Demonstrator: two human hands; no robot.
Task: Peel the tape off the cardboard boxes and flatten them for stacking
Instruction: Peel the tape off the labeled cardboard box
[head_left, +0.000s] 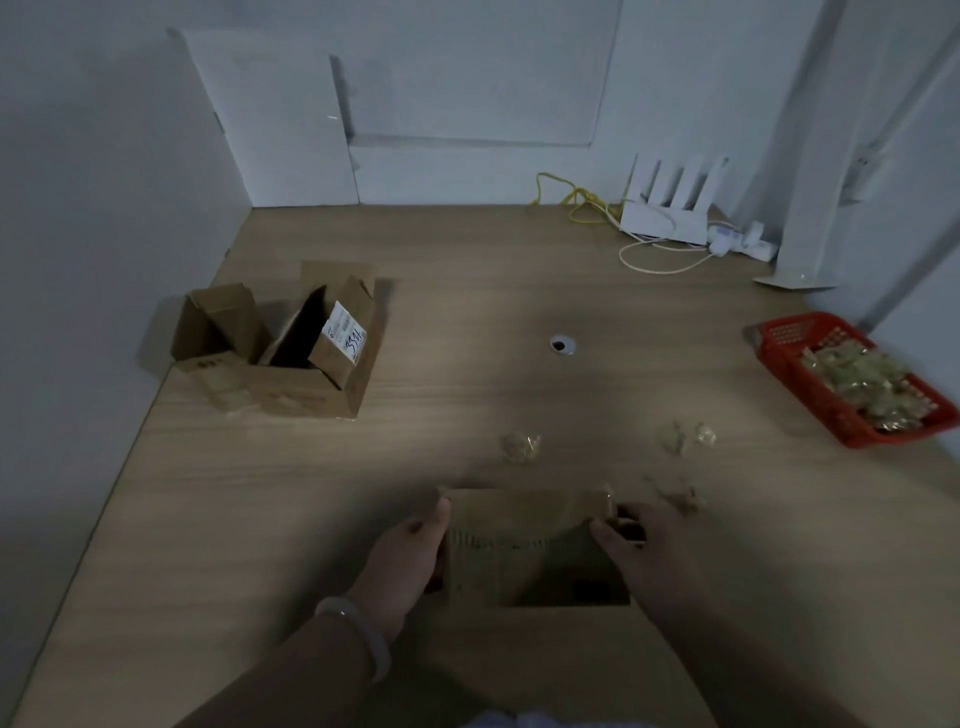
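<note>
Only one piece of writing can be read. A white shipping label (344, 332) is stuck on a cardboard flap among the open cardboard boxes (311, 397) at the left of the frame. Across its lower part run large handwritten blue digits that look like "354", followed by one more stroke, perhaps a 1. The small printed lines and the round mark in the label's upper part are too fine to read. Dark print on the front face at the far left of those boxes is blurred. On the small box (519, 566) at the lower middle, a dark mark near its lower right corner is illegible.
</note>
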